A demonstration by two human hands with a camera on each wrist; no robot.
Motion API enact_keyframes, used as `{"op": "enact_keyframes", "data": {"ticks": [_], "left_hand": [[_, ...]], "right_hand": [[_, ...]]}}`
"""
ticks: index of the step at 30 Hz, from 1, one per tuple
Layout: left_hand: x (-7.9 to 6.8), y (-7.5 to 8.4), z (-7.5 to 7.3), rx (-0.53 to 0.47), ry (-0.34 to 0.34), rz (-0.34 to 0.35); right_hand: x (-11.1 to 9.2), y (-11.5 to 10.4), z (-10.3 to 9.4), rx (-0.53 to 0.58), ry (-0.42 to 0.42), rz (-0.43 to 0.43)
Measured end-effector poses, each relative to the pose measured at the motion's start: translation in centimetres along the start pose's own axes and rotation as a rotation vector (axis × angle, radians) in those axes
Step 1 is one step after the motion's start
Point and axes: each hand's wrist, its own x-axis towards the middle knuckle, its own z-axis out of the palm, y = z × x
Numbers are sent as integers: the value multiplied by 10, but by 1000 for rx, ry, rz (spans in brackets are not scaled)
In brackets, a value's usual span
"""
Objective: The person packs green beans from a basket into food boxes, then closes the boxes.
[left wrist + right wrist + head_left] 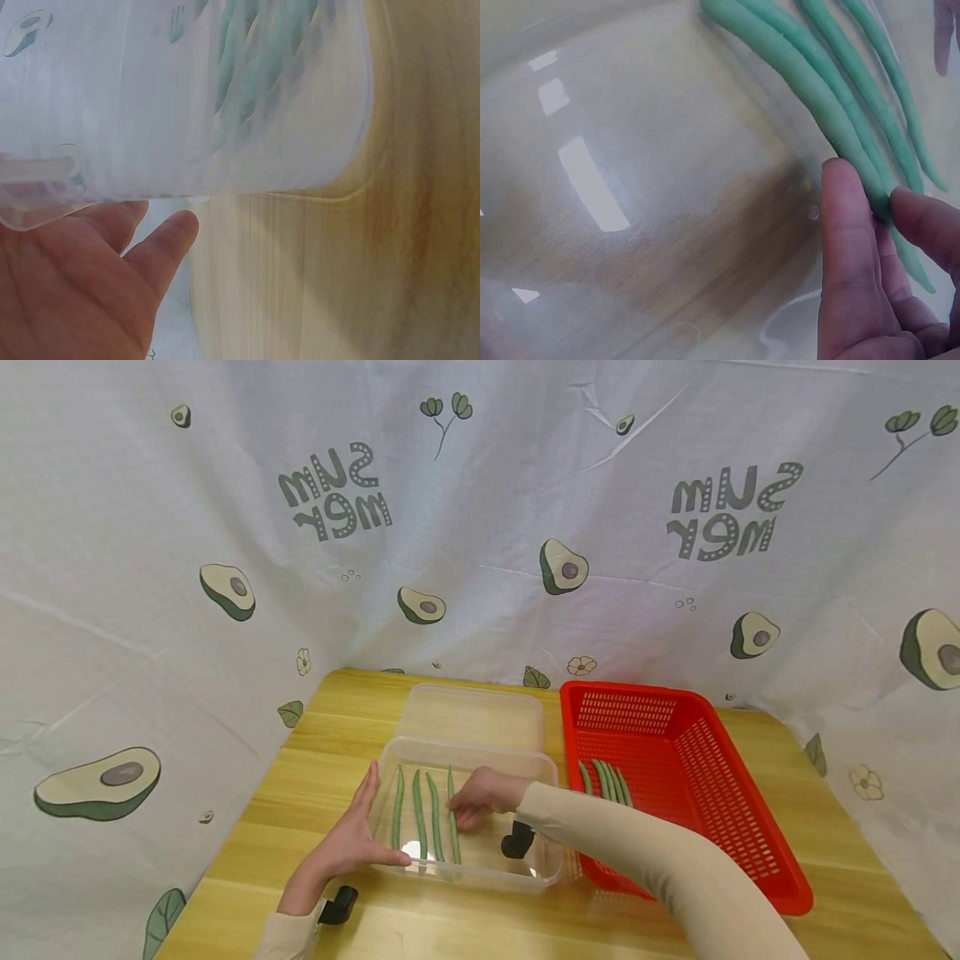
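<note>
Far left: wooden table (255, 877) is seen, backed and flanked by white cloth (112, 610) printed with avocados, leaves, flowers and gray lettering. Left hand (348, 847) is placed at the left end of the clear plastic box (510, 883); its fingers are extended and spread, thumb held apart near the front corner. Nothing is gripped by it; whether the wall is pressed cannot be told. A black device (339, 906) is worn at the left wrist, below a beige sleeve (285, 937).

Inside the box, 4 green beans are laid lengthwise front to back, side by side with gaps: 3 left ones (419, 814) are left untouched, and the rightmost bean (453, 835) is pinched between thumb and fingers of the right hand (483, 797). These fingers are nearly closed, bean held between them, low over the box floor. The right part of the box floor is crossed by light glare in the right wrist view. Behind the box, a flat translucent lid (468, 714) is laid on the table.

Right: a red basket (742, 793) with slotted walls is set just beside the box. More green beans (603, 777) are bunched at its left side, partly hidden by the right sleeve (645, 843).
</note>
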Motion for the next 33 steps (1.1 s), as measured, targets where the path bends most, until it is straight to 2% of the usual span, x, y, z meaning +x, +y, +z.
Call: {"op": "enact_keyframes", "data": {"ticks": [17,33], "left_hand": [[1,0,-1,21,0,0],[-1,0,-1,18,-3,4]], "right_hand": [[-2,0,1,-64,-26,-9],[-2,-3,-3,-108,0,-29]]}}
